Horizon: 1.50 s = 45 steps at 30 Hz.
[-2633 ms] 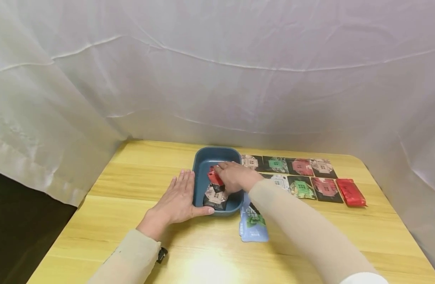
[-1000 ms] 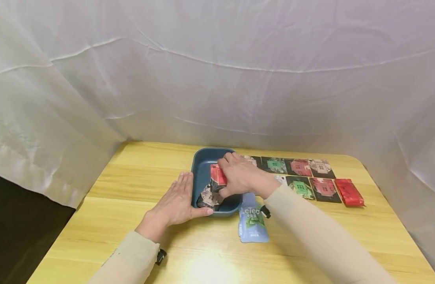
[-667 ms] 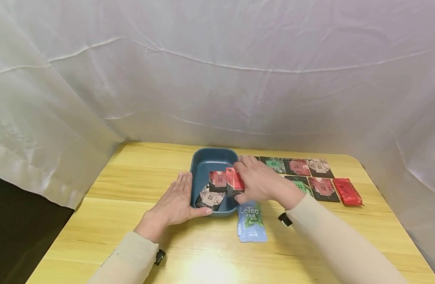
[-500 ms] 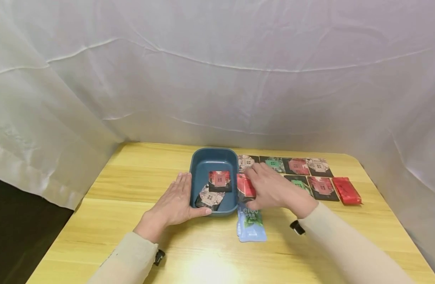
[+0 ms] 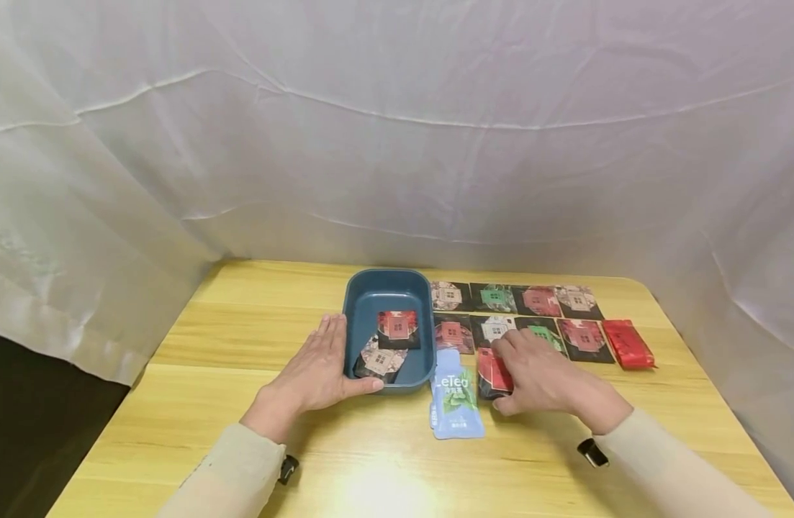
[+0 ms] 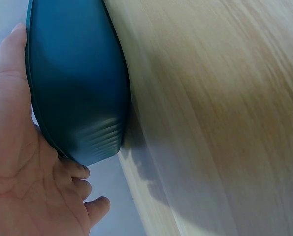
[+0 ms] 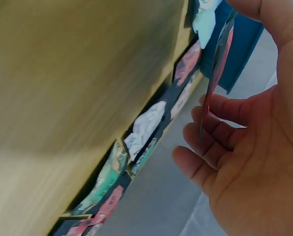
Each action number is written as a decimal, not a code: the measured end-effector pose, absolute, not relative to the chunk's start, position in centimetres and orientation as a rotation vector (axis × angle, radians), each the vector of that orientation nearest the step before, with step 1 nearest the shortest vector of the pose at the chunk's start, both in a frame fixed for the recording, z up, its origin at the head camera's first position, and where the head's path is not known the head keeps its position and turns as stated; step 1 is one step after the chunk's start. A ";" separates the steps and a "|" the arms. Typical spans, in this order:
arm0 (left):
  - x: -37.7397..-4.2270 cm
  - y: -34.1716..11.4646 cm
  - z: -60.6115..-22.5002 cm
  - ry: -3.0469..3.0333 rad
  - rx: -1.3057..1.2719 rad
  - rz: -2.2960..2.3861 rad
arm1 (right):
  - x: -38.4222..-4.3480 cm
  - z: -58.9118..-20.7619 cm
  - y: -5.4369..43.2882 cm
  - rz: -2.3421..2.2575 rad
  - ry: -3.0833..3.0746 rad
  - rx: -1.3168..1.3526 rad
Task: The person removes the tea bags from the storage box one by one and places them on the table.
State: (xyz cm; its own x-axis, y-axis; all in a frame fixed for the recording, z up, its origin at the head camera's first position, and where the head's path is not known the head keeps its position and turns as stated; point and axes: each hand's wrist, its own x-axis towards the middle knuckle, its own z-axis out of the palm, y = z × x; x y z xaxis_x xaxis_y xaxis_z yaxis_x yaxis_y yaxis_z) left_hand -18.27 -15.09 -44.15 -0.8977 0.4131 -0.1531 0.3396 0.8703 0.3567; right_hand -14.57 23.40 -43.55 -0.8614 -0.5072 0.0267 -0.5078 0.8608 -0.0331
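A blue rectangular tray stands on the wooden table. My left hand lies along its left side with straight fingers, the thumb at the front left corner; the left wrist view has the palm beside the tray's wall. Inside the tray, a red-and-black tea sachet overlaps a beige-and-black one. Right of the tray, my right hand pinches another red-and-black tea sachet between thumb and fingers. Seen edge-on in the right wrist view, that sachet is thin and upright.
Two rows of flat sachets fill the area right of the tray, among them a green one and a white one. A shiny red packet ends the front row. Blue LeTea pouches lie by the tray's front right corner.
My right hand has lifted a red-and-black sachet out of the tray and carried it rightward, past the blue pouches, to the front of the sachet rows. The left hand has stayed at the tray.
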 end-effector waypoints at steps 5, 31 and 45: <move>-18.3 -15.1 -44.2 2.825 0.583 0.470 | -14.2 -44.0 23.4 0.062 -3.006 0.828; -18.4 -15.1 -44.2 2.823 0.578 0.479 | -14.6 -45.0 23.6 0.144 -3.137 0.810; -18.4 -15.2 -44.4 2.822 0.580 0.496 | -15.2 -45.6 23.6 0.144 -3.145 0.773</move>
State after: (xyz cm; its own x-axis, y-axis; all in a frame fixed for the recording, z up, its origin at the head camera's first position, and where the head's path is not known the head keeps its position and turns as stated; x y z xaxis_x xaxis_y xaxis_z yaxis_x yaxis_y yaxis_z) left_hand -18.42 -15.16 -44.45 -0.8983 0.4155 -0.1426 0.3420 0.8653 0.3666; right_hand -15.22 23.60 -45.55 -0.8816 -0.4658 -0.0760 -0.4569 0.8827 -0.1099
